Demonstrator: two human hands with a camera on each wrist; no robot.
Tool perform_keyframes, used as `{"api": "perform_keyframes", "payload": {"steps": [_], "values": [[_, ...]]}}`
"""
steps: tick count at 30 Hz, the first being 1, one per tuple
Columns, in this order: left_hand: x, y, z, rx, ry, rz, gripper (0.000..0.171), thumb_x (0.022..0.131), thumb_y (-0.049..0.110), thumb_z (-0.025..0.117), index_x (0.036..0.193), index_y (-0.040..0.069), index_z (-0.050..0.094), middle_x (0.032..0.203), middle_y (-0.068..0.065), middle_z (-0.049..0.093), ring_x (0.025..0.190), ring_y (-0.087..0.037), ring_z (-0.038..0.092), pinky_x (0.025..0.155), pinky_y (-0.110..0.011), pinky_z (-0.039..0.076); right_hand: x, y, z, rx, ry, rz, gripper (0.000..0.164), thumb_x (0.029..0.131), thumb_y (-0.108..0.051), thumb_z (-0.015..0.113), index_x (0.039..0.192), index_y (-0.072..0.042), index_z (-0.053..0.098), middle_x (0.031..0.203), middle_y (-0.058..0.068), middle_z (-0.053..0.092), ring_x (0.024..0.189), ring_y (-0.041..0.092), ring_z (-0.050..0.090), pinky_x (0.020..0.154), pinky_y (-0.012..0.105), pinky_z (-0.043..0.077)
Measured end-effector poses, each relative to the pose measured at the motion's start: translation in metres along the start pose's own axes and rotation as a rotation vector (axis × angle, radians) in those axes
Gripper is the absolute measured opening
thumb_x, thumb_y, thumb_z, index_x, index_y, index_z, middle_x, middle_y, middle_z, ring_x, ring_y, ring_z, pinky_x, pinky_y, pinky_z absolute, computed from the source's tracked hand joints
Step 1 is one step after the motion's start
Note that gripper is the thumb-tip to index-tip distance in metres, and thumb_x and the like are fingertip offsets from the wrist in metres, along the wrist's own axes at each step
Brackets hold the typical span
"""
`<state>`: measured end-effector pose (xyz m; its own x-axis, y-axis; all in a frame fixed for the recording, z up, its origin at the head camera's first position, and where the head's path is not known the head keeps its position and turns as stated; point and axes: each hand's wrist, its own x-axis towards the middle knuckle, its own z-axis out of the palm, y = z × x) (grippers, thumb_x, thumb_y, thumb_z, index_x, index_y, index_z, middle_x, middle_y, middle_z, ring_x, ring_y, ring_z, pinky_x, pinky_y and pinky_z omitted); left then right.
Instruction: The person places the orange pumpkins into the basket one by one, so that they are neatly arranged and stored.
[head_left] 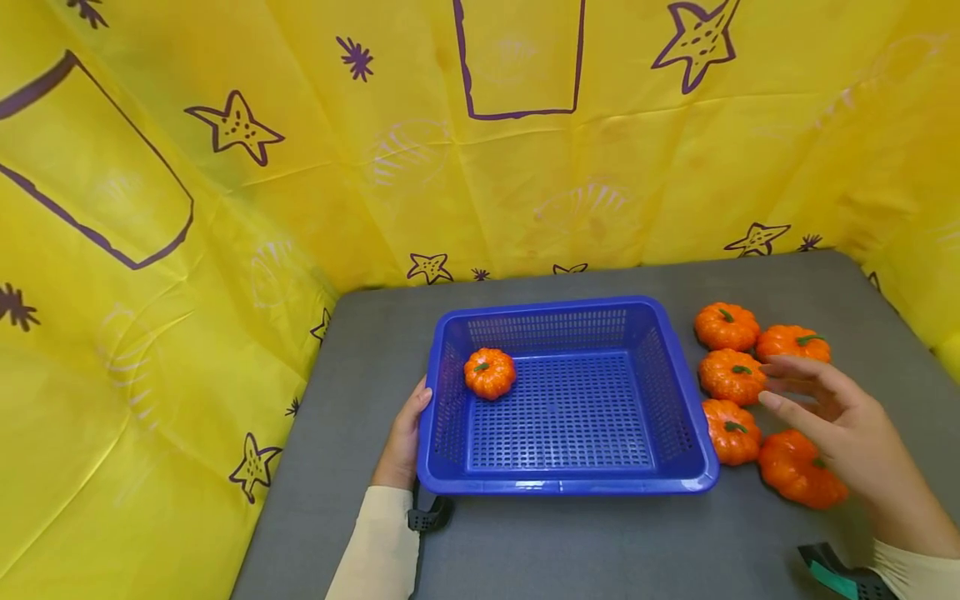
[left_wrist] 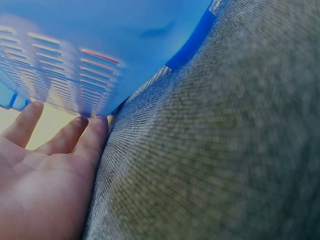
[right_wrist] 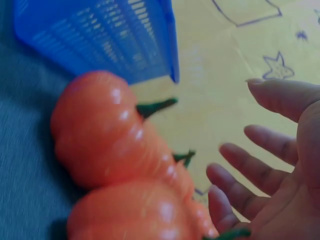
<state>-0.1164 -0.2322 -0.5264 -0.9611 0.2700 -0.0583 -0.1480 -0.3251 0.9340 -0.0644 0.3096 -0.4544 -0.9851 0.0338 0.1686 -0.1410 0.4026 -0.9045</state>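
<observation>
1. While the left hand (head_left: 405, 432) is touching the blue basket (head_left: 562, 485) at its left side, its fingertips are resting apart against the outer wall.
2. The right hand (head_left: 843, 421) is hovering by five orange pumpkins (head_left: 727, 375), thumb and fingers spreading wide.
3. Those five are lying on the grey table (head_left: 592, 550), right of the basket.
4. One small pumpkin (head_left: 490, 374) is sitting inside, near the far left corner.

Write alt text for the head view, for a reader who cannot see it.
A person's open right hand hovers by five orange pumpkins to the right of a blue basket on a gray table. The left hand touches the basket's left side; one pumpkin sits inside. Patterned yellow cloth rises behind.
</observation>
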Motion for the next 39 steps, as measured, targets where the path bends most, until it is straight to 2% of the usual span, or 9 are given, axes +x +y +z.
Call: {"api": "perform_keyframes", "payload": {"steps": [4, 10, 15, 19, 22, 27, 34, 39], "values": [[-0.001, 0.0, 0.0, -0.007, 0.002, -0.001, 0.069, 0.109, 0.04, 0.043, 0.174, 0.02, 0.028, 0.157, -0.025, 0.049, 0.125, -0.034, 0.062, 0.101, -0.044, 0.056, -0.005, 0.01, -0.007, -0.02, 0.019, 0.029, 0.048, 0.103, -0.002, 0.073, 0.149, -0.01, 0.062, 0.129, -0.018, 0.069, 0.105, -0.005, 0.068, 0.077, 0.014, 0.055], [-0.001, 0.001, 0.0, -0.006, 0.001, -0.001, 0.069, 0.11, 0.041, 0.045, 0.173, 0.021, 0.029, 0.159, -0.027, 0.046, 0.125, -0.034, 0.062, 0.102, -0.045, 0.056, -0.012, 0.026, -0.014, -0.028, -0.002, 0.038, 0.045, 0.105, -0.004, 0.072, 0.148, -0.012, 0.063, 0.124, -0.023, 0.069, 0.101, -0.007, 0.069, 0.076, 0.013, 0.055], [-0.002, 0.002, 0.0, -0.008, -0.002, 0.002, 0.07, 0.11, 0.042, 0.046, 0.173, 0.019, 0.028, 0.157, -0.027, 0.049, 0.125, -0.034, 0.063, 0.101, -0.045, 0.057, -0.016, 0.036, -0.016, -0.047, -0.015, 0.095, 0.043, 0.105, -0.009, 0.073, 0.146, -0.018, 0.064, 0.118, -0.026, 0.07, 0.098, -0.009, 0.068, 0.075, 0.012, 0.054], [-0.002, 0.002, 0.0, -0.001, -0.002, 0.002, 0.069, 0.11, 0.042, 0.046, 0.173, 0.019, 0.029, 0.156, -0.027, 0.049, 0.124, -0.035, 0.063, 0.101, -0.046, 0.057, -0.021, 0.043, -0.016, -0.079, -0.028, 0.138, 0.042, 0.105, -0.014, 0.075, 0.145, -0.015, 0.064, 0.114, -0.029, 0.07, 0.096, -0.011, 0.067, 0.074, 0.011, 0.052], [-0.003, 0.003, 0.0, 0.002, -0.004, -0.002, 0.069, 0.11, 0.043, 0.046, 0.173, 0.019, 0.029, 0.157, -0.028, 0.048, 0.125, -0.035, 0.063, 0.101, -0.045, 0.057, -0.025, 0.048, -0.016, -0.12, -0.025, 0.13, 0.042, 0.104, -0.016, 0.076, 0.145, -0.012, 0.065, 0.116, -0.032, 0.068, 0.097, -0.013, 0.064, 0.075, 0.009, 0.048], [-0.003, 0.003, 0.0, 0.005, 0.002, -0.003, 0.068, 0.11, 0.042, 0.046, 0.172, 0.02, 0.031, 0.156, -0.03, 0.048, 0.122, -0.034, 0.064, 0.099, -0.045, 0.058, -0.031, 0.052, -0.016, -0.148, -0.022, 0.11, 0.043, 0.104, -0.015, 0.076, 0.145, -0.013, 0.066, 0.117, -0.029, 0.071, 0.1, -0.013, 0.061, 0.076, 0.01, 0.044], [-0.004, 0.003, 0.0, 0.006, 0.007, -0.004, 0.067, 0.11, 0.042, 0.046, 0.172, 0.02, 0.032, 0.155, -0.029, 0.049, 0.122, -0.034, 0.064, 0.098, -0.045, 0.058, -0.04, 0.056, -0.013, -0.24, -0.052, 0.169, 0.05, 0.104, -0.028, 0.076, 0.15, -0.013, 0.063, 0.125, -0.043, 0.055, 0.109, -0.011, 0.044, 0.076, 0.016, 0.033], [-0.004, 0.003, 0.0, 0.009, 0.024, -0.011, 0.067, 0.11, 0.042, 0.047, 0.171, 0.021, 0.033, 0.156, -0.029, 0.049, 0.122, -0.034, 0.065, 0.098, -0.045, 0.059, -0.045, 0.055, -0.015, -0.239, -0.08, 0.205, 0.052, 0.105, -0.03, 0.075, 0.154, -0.016, 0.06, 0.128, -0.042, 0.053, 0.11, -0.009, 0.042, 0.078, 0.016, 0.032]]}}
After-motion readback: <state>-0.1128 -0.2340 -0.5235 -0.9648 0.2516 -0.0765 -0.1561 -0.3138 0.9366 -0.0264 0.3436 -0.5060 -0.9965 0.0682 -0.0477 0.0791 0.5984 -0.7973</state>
